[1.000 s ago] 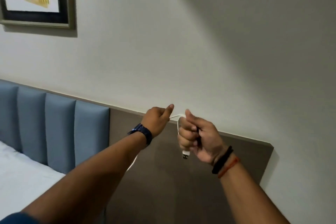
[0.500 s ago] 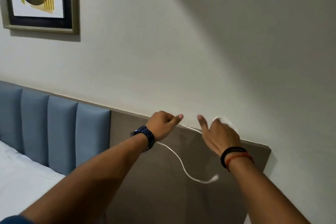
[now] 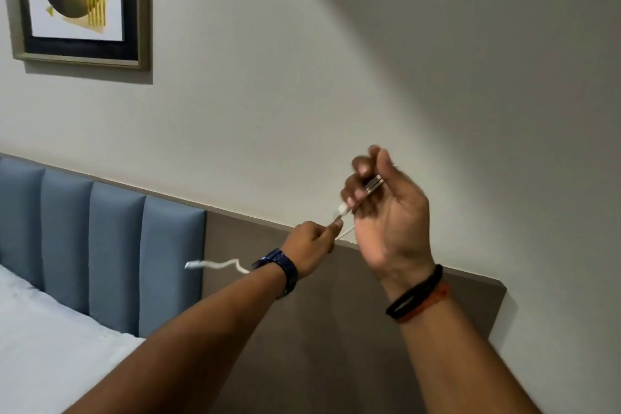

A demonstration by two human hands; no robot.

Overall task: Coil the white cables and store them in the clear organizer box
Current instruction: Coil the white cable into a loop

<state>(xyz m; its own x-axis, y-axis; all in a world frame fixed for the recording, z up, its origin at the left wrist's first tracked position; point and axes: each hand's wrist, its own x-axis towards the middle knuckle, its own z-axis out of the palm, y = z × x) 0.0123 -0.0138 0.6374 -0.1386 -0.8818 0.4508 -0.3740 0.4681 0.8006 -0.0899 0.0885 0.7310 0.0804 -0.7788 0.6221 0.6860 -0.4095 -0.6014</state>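
A thin white cable (image 3: 220, 265) runs between both raised hands in front of the wall. My left hand (image 3: 311, 240), with a dark watch at the wrist, is pinched shut on the cable; a loose end with a plug trails out to the left of that wrist. My right hand (image 3: 389, 212) is higher, palm toward me, its fingers curled over wraps of the cable and a white connector near the fingertips. The clear organizer box is not in view.
A brown headboard panel (image 3: 336, 329) lies behind the arms, with blue padded panels (image 3: 117, 245) to its left. A bed with white sheets (image 3: 43, 356) fills the lower left. A framed picture (image 3: 77, 0) hangs on the wall at the upper left.
My right hand has risen and turned palm toward me, with cable wound over its fingers. The loose end that hung below the hands now trails out to the left of my left wrist.
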